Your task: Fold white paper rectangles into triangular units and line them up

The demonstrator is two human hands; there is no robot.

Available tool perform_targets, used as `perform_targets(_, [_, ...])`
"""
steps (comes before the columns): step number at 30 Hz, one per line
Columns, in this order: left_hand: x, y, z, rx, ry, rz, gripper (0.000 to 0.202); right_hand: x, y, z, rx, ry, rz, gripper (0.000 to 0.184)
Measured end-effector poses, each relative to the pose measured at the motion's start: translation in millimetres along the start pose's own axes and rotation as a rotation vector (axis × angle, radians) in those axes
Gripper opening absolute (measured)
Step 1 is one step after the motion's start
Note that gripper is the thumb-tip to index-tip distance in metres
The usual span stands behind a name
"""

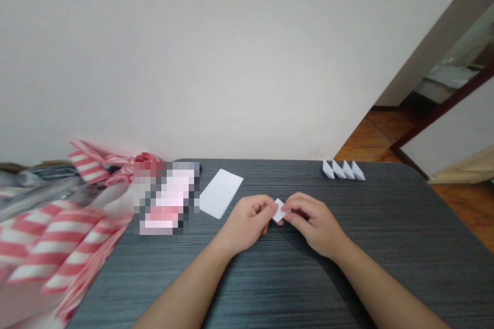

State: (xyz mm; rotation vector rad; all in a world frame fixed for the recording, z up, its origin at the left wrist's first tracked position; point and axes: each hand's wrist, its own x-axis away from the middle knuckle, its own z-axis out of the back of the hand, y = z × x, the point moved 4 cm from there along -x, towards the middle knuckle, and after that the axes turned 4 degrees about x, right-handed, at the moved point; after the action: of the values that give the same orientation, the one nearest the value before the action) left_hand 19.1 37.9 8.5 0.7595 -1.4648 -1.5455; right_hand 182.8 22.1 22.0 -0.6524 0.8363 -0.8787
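Small white paper piece (pixel 278 212): while both hands pinch it from opposite sides, it is held low over the middle of the dark table (pixel 278 288), diamond-shaped from this angle; whether it touches the surface cannot be told
Left hand (pixel 249 223): thumb and index finger closed on the piece's left side, the other fingers curled inward
Right hand (pixel 314 221): thumb and forefinger gripping the right side, the remaining fingers bent and partly hidden
Step in hand: seems to be working a fold or crease, though the layers are too small to make out
Holding steady: one hand is best kept as an anchor while the other shapes, so the layers do not slide apart
Pressing: corners should meet exactly before any pressure, then a fingertip or nail run outward along the fold would sharpen it; squeezing too hard could buckle so small a piece
Row of four folded pieces (pixel 343 170): lined up near the table's far edge, beyond the right hand, their pointed shapes suggesting that crisp edges matter
White sheets (pixel 221 194): lying flat beyond the left hand, no print visible on the top face
Pixelated patch (pixel 168 198): beside the sheets, any label there masked
Striped cloth (pixel 57 241): red and white bands, no lettering to be seen
Brands and writing: none readable anywhere
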Motion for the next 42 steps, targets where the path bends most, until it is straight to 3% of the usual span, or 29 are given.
perform_targets(11, [-2.4, -7.4, -0.5, 0.052, 0.01, 0.008, 0.037, 0.4, 3.1, -1.4, 0.012, -0.017, 0.074, 0.015])
perform_targets(20, [-0.4, 0.8, -3.6, 0.046, -0.015, 0.024, 0.034, 0.1, 2.6, -3.0, 0.027, -0.053, 0.053, 0.018])
perform_targets(30, [0.2, 3.5, -0.8, -0.035, -0.035, 0.009, 0.039, 0.9, -0.9, -3.1, 0.033, 0.01, -0.023, 0.013])
perform_targets(37, [0.3, -0.2, -3.7, -0.034, -0.058, 0.0, 0.02, -0.5, 1.0, -1.1, 0.059, 0.04, -0.09, 0.01])
perform_targets(42, [1.3, 2.2, -3.9, -0.087, -0.045, -0.003, 0.036, 3.3, 5.8, -4.3, 0.016, 0.031, -0.138, 0.006])
